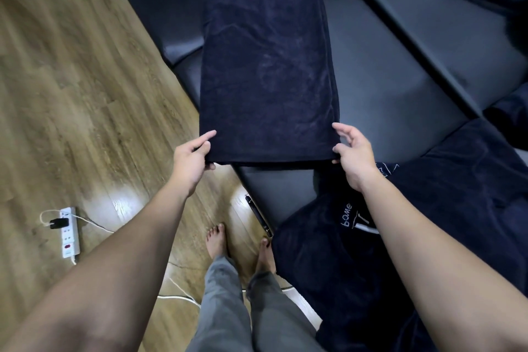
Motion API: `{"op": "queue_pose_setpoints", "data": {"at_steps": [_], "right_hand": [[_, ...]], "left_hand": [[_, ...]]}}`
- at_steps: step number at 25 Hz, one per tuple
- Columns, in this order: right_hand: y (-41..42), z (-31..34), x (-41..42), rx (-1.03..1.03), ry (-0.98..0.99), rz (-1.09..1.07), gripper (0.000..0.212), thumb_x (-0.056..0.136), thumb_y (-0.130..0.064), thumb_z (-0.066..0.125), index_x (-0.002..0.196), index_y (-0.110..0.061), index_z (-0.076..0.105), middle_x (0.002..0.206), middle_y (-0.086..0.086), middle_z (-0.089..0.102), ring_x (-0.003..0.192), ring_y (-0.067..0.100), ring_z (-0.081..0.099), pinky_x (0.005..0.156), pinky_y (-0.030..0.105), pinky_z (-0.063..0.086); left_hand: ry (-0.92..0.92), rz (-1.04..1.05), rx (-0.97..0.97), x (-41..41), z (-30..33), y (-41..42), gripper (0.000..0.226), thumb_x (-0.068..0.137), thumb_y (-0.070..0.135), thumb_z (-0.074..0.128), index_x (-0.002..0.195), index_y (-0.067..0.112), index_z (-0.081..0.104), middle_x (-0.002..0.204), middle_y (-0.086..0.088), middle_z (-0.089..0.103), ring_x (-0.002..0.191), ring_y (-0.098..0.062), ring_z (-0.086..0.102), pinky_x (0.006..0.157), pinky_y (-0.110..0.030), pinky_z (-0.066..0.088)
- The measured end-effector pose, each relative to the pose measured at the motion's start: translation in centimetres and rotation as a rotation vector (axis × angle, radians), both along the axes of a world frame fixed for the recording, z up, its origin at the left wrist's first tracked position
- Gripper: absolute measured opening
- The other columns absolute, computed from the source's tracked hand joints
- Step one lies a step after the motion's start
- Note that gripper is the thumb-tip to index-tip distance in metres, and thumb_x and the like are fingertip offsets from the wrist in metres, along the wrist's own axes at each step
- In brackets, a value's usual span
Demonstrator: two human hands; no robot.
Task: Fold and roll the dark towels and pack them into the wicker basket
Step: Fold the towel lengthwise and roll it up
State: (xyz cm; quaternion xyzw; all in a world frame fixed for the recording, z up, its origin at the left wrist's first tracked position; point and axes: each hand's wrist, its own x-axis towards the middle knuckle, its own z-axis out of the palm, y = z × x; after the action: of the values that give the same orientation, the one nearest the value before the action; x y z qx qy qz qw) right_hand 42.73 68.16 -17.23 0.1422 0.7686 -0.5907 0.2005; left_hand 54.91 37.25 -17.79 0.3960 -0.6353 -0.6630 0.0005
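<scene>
A long dark navy towel (pixel 263 60), folded into a narrow strip, lies stretched away from me across the black sofa. My left hand (pixel 193 158) pinches its near left corner. My right hand (pixel 353 153) pinches the near right corner, thumb under the folded edge. The near edge hangs just past the sofa's front. More dark towels (pixel 428 208) lie in a loose heap on the sofa at my right; one carries white stitched lettering (pixel 347 214). No wicker basket is in view.
The black leather sofa (pixel 400 80) fills the upper right. Wooden floor (pixel 71 80) spreads to the left, with a white power strip (pixel 68 233) and cables. My bare feet (pixel 217 240) stand at the sofa's front edge.
</scene>
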Motion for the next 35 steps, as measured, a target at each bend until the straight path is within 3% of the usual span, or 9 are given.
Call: {"op": "queue_pose_setpoints", "data": {"at_steps": [4,10,13,16,20,26,28,32,35], "right_hand": [[0.7,0.7,-0.6,-0.184,-0.032,-0.09,0.065,0.085,0.016,0.04,0.118,-0.032,0.069,0.132,-0.015,0.063,0.078,0.008,0.063,0.05,0.022,0.042],[0.7,1.7,-1.1,-0.332,-0.109,-0.08,0.038,0.086,0.012,0.035,0.09,-0.004,0.07,0.095,0.014,0.077,0.088,0.027,0.067,0.06,0.03,0.047],[1.3,2.0,-1.7,-0.432,-0.208,-0.128,0.023,0.095,-0.003,0.043,0.103,0.002,0.065,0.098,0.021,0.075,0.071,0.027,0.063,0.058,0.029,0.053],[1.2,2.9,-3.2,-0.564,-0.387,-0.305,0.027,0.101,-0.02,0.052,0.113,0.003,0.058,0.101,0.02,0.07,0.061,0.024,0.067,0.058,0.026,0.057],[0.7,2.9,-4.8,-0.707,-0.509,-0.525,0.039,0.101,-0.027,0.056,0.115,0.009,0.056,0.121,0.022,0.06,0.088,0.042,0.074,0.074,0.029,0.063],[-0.5,1.7,-4.2,-0.749,-0.399,-0.658,0.044,0.101,-0.02,0.055,0.136,0.005,0.05,0.134,0.022,0.056,0.105,0.046,0.069,0.087,0.029,0.06],[-0.7,1.5,-4.0,-0.626,-0.284,-0.637,0.032,0.1,-0.012,0.057,0.128,0.003,0.056,0.126,0.023,0.063,0.1,0.041,0.072,0.087,0.029,0.06],[-1.1,0.8,-2.9,-0.106,0.144,-0.134,0.018,0.093,-0.003,0.065,0.105,-0.016,0.069,0.109,0.009,0.07,0.097,0.009,0.07,0.092,0.027,0.055],[-0.9,-0.5,-2.1,0.35,0.436,0.434,0.026,0.092,-0.017,0.071,0.118,-0.022,0.07,0.119,-0.008,0.064,0.109,0.007,0.054,0.098,0.022,0.04]], "left_hand": [[0.033,0.015,0.069,-0.3,1.2,-0.8,0.021,0.1,0.012,0.059,0.103,0.021,0.077,0.107,-0.002,0.074,0.076,-0.008,0.066,0.062,-0.022,0.053],[-0.039,-0.033,0.416,0.0,1.6,-2.1,0.042,0.102,0.027,0.043,0.091,0.015,0.082,0.089,-0.007,0.067,0.077,-0.021,0.065,0.082,-0.033,0.051],[-0.06,-0.037,0.558,0.3,2.1,-2.9,0.039,0.096,0.023,0.036,0.104,0.015,0.073,0.103,-0.015,0.076,0.098,-0.031,0.073,0.091,-0.039,0.049],[-0.004,0.036,0.742,-0.4,2.9,-3.6,0.015,0.084,0.023,0.048,0.082,0.015,0.061,0.129,-0.016,0.068,0.118,-0.036,0.066,0.088,-0.038,0.047],[0.028,0.11,0.816,-2.4,3.3,-4.0,0.054,0.09,0.028,0.046,0.136,0.0,0.046,0.132,-0.011,0.067,0.121,-0.032,0.065,0.1,-0.043,0.044],[0.028,0.272,0.856,-3.8,2.1,-3.9,0.058,0.105,0.034,0.036,0.149,-0.004,0.029,0.127,-0.013,0.07,0.114,-0.031,0.069,0.102,-0.049,0.049],[0.001,0.28,0.682,-4.0,2.1,-3.3,0.042,0.107,0.027,0.037,0.141,0.002,0.04,0.126,-0.013,0.07,0.102,-0.025,0.074,0.095,-0.043,0.055],[0.091,-0.063,-0.357,-3.7,1.0,-2.4,0.026,0.097,0.006,0.057,0.118,0.02,0.062,0.118,-0.008,0.068,0.066,-0.003,0.067,0.073,-0.027,0.054],[0.083,-0.537,-0.851,-3.3,0.1,-2.4,0.042,0.089,0.03,0.073,0.13,0.036,0.063,0.129,0.015,0.054,0.099,-0.004,0.056,0.088,-0.027,0.047]]}}
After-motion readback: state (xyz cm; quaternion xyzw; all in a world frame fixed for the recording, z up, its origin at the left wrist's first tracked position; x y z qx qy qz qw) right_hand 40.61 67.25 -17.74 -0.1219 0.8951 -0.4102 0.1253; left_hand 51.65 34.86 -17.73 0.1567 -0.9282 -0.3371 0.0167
